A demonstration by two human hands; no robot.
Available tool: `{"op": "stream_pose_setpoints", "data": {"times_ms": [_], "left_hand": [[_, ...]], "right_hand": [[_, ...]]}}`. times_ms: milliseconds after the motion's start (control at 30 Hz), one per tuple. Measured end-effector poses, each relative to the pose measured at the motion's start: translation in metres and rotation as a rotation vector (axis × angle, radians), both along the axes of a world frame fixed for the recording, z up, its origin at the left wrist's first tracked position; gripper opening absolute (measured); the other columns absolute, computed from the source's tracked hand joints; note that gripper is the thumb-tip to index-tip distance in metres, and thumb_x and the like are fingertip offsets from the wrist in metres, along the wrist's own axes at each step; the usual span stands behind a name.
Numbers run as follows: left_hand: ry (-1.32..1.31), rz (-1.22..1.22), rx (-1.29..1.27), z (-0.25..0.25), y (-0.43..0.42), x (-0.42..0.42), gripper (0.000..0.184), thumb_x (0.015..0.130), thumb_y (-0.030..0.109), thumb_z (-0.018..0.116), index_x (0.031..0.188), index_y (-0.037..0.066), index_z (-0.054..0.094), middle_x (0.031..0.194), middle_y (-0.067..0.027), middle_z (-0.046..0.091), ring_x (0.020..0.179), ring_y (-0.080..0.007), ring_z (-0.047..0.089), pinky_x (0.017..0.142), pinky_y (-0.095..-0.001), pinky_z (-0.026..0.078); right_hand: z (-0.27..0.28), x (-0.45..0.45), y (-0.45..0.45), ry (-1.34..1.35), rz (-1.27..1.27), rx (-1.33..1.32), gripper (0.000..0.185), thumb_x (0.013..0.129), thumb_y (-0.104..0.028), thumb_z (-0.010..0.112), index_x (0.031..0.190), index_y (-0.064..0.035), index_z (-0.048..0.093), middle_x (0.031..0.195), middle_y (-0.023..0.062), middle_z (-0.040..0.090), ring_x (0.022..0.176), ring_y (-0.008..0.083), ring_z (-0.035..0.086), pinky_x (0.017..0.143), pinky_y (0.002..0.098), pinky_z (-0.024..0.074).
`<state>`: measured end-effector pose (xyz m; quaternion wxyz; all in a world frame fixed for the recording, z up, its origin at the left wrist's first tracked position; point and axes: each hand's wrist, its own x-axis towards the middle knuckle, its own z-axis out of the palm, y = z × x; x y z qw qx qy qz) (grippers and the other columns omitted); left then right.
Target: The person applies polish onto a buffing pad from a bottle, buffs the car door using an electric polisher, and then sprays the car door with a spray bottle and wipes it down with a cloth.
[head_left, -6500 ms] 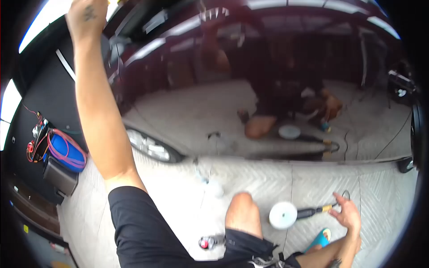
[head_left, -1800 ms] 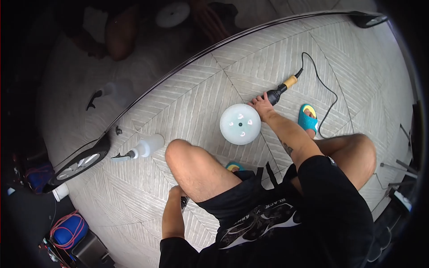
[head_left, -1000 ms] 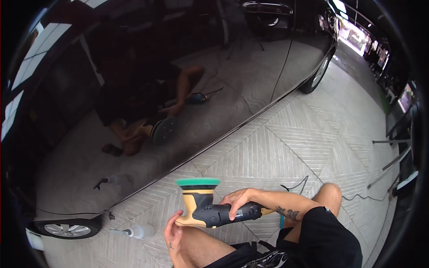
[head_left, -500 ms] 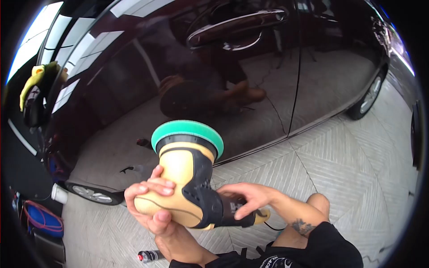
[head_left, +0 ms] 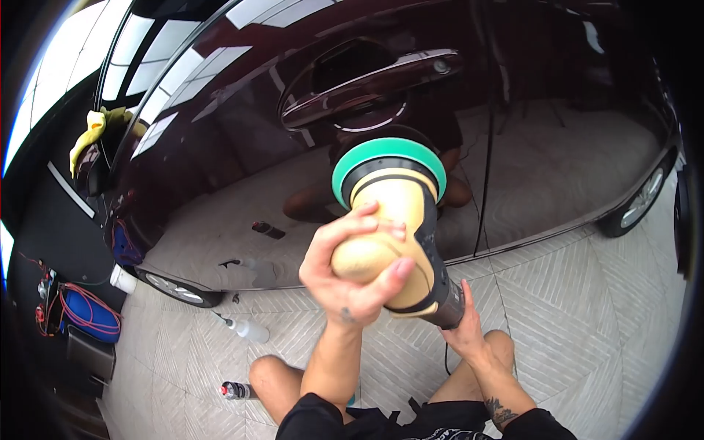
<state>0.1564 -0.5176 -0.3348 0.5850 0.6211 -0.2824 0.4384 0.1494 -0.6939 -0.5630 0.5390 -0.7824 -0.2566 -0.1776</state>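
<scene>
Between my hands is a yellow-and-black car polisher (head_left: 403,257) with a round green foam pad (head_left: 389,152) at its far end. My left hand (head_left: 341,271) wraps over the polisher's rounded yellow head. Around the black rear handle my right hand (head_left: 469,334) is closed. The pad is close to the dark, glossy car door (head_left: 242,161), below its door handle (head_left: 367,88); whether it touches the paint I cannot tell.
On the tiled floor lie a clear spray bottle (head_left: 248,329) and a dark bottle with a red cap (head_left: 236,390). A yellow cloth (head_left: 89,136) hangs on the side mirror. At the left are a white bucket (head_left: 122,279) and a blue object with red hose (head_left: 89,314).
The polisher has moved up and right, closer to the door, with both hands still on it. The view has shifted, and the spray bottle on the floor now shows.
</scene>
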Motion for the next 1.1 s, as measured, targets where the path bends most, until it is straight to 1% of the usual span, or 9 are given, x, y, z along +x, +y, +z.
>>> {"op": "stream_pose_setpoints", "data": {"times_ms": [167, 267, 400, 600, 667, 733, 800, 900, 1100], "left_hand": [[-0.088, 0.007, 0.078, -0.003, -0.002, 0.021, 0.046, 0.066, 0.008, 0.085, 0.105, 0.000, 0.062, 0.086, -0.0130, 0.072, 0.086, -0.0241, 0.071, 0.096, -0.0445, 0.048], [-0.108, -0.001, 0.228, 0.003, 0.002, 0.026, 0.047, 0.071, 0.010, 0.081, 0.109, 0.000, 0.054, 0.087, -0.0150, 0.070, 0.088, -0.0267, 0.070, 0.102, -0.0477, 0.042], [-0.081, -0.005, 0.343, 0.008, 0.002, 0.027, 0.056, 0.069, 0.013, 0.085, 0.114, 0.004, 0.053, 0.089, -0.0140, 0.071, 0.092, -0.0298, 0.070, 0.103, -0.0491, 0.040], [-0.062, 0.092, 0.259, -0.016, 0.002, 0.017, 0.065, 0.070, 0.025, 0.087, 0.118, 0.007, 0.047, 0.088, -0.0136, 0.069, 0.096, -0.0317, 0.069, 0.107, -0.0544, 0.032], [-0.073, 0.038, 0.235, -0.016, 0.009, 0.021, 0.063, 0.072, 0.024, 0.085, 0.118, 0.006, 0.046, 0.089, -0.0152, 0.069, 0.094, -0.0314, 0.069, 0.105, -0.0537, 0.035], [-0.082, 0.021, 0.273, -0.006, 0.003, 0.023, 0.061, 0.074, 0.022, 0.084, 0.119, 0.006, 0.046, 0.089, -0.0155, 0.069, 0.094, -0.0315, 0.069, 0.104, -0.0532, 0.037], [-0.058, 0.037, 0.318, -0.003, 0.003, 0.024, 0.060, 0.075, 0.020, 0.083, 0.119, 0.006, 0.046, 0.089, -0.0156, 0.069, 0.093, -0.0318, 0.069, 0.102, -0.0522, 0.039], [-0.087, 0.000, 0.243, -0.006, 0.004, 0.025, 0.061, 0.073, 0.022, 0.084, 0.118, 0.006, 0.047, 0.090, -0.0153, 0.069, 0.093, -0.0321, 0.070, 0.100, -0.0515, 0.040], [-0.107, -0.017, 0.346, 0.006, 0.001, 0.032, 0.066, 0.071, 0.032, 0.087, 0.117, 0.007, 0.048, 0.090, -0.0131, 0.069, 0.091, -0.0313, 0.070, 0.096, -0.0475, 0.046]], "right_hand": [[0.005, 0.017, -0.001, 0.090, -0.004, -0.018, 0.097, 0.067, 0.001, 0.078, 0.145, -0.0020, 0.020, 0.108, 0.0210, 0.064, 0.100, 0.0380, 0.066, 0.085, 0.0421, 0.0523], [0.006, 0.014, 0.001, 0.096, -0.039, -0.006, 0.092, 0.066, 0.000, 0.079, 0.141, -0.0042, 0.027, 0.104, 0.0193, 0.065, 0.095, 0.0374, 0.067, 0.083, 0.0422, 0.0534], [-0.010, 0.009, 0.003, 0.259, 0.016, 0.044, 0.091, 0.064, -0.003, 0.082, 0.140, -0.0046, 0.031, 0.109, 0.0190, 0.066, 0.099, 0.0344, 0.067, 0.086, 0.0398, 0.0527], [0.017, 0.014, -0.007, 0.272, -0.114, -0.109, 0.078, 0.062, -0.003, 0.079, 0.131, -0.0061, 0.043, 0.100, 0.0158, 0.068, 0.094, 0.0319, 0.069, 0.082, 0.0362, 0.0531], [0.023, 0.013, -0.003, 0.225, -0.178, -0.014, 0.076, 0.060, -0.002, 0.078, 0.128, -0.0064, 0.046, 0.096, 0.0152, 0.068, 0.091, 0.0318, 0.070, 0.079, 0.0357, 0.0535], [0.028, 0.014, -0.011, 0.195, -0.207, -0.140, 0.075, 0.059, -0.001, 0.078, 0.127, -0.0070, 0.046, 0.096, 0.0146, 0.068, 0.090, 0.0319, 0.070, 0.079, 0.0362, 0.0537], [0.028, 0.016, -0.016, 0.298, -0.164, -0.093, 0.075, 0.059, -0.001, 0.077, 0.127, -0.0071, 0.046, 0.098, 0.0152, 0.068, 0.090, 0.0321, 0.070, 0.079, 0.0365, 0.0536], [0.025, 0.018, -0.013, 0.238, -0.169, -0.044, 0.075, 0.060, -0.005, 0.080, 0.127, -0.0070, 0.046, 0.100, 0.0157, 0.068, 0.090, 0.0322, 0.070, 0.079, 0.0368, 0.0535], [0.025, 0.019, -0.005, 0.147, -0.190, 0.026, 0.082, 0.061, -0.028, 0.088, 0.127, -0.0054, 0.045, 0.102, 0.0165, 0.069, 0.093, 0.0309, 0.070, 0.080, 0.0368, 0.0537]]}}
